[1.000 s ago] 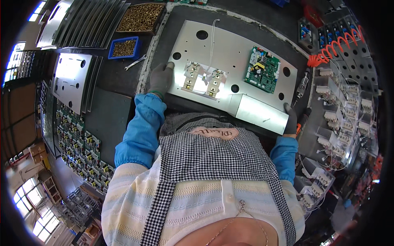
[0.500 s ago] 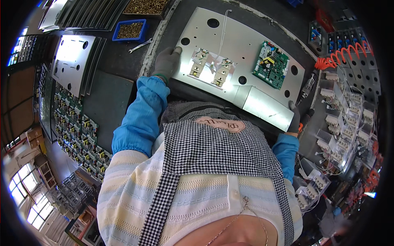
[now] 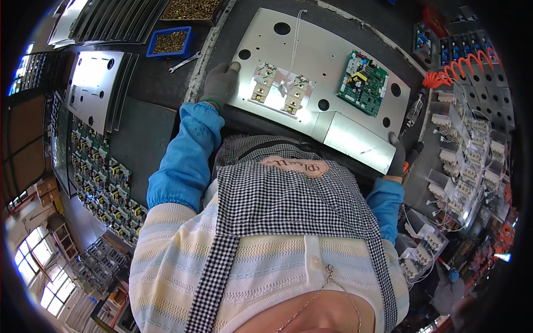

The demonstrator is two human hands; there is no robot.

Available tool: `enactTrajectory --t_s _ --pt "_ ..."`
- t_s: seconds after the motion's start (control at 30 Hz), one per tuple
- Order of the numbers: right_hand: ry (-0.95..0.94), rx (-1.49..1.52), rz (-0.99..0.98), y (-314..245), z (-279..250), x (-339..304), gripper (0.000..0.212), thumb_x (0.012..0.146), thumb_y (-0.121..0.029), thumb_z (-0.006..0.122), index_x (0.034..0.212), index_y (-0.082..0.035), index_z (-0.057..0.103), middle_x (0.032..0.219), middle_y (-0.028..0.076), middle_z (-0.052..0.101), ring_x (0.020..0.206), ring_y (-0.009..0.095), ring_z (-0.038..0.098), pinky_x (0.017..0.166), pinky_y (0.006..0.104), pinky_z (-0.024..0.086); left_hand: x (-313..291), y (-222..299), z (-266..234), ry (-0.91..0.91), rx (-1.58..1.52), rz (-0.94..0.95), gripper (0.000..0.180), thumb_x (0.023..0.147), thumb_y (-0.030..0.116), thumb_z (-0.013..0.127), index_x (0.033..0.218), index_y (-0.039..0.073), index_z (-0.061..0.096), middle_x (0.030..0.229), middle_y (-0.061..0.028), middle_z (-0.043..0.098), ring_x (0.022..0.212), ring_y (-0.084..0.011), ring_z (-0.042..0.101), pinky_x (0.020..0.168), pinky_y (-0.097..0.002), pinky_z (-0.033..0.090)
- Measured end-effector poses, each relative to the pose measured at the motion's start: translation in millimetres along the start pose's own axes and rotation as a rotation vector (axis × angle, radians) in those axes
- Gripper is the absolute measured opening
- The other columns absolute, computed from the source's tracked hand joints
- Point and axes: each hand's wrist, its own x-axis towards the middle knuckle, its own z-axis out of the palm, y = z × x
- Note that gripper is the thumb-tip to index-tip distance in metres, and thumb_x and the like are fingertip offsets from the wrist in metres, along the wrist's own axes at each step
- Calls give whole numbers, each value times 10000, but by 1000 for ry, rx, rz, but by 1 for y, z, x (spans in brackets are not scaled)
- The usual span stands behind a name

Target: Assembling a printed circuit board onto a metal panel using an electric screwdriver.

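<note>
In the grip of the grey-gloved right hand and the grey-gloved left hand, a flat silvery metal plate is held over the dark bench. A green rectangular circuit board is carried on it; a blue plastic tray is set farther left.

A wide fisheye, the left of two worn on the head, looks steeply down past the nearby checked apron to the metal plate farther off over the table, edges bending toward its round rim
</note>
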Motion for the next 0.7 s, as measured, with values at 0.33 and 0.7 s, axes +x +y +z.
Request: enactTrajectory --t_s 0.33,0.7 --pt "2 68 61 -1 4 2 383 954 -154 576 1305 -2 595 1127 129 683 973 239 682 856 348 549 8 -11 4 9 0 -15 502 943 499 601 1135 47 705 1067 -236 709 1048 -382 673 921 -419 504" --pt "-33 -53 -11 -4 -6 14 391 961 -135 581 1323 13 586 1170 145 681 994 248 685 865 351 552 5 -7 4 6 -81 33 494 944 486 606 1102 29 706 1038 -236 709 1024 -386 673 901 -417 502"
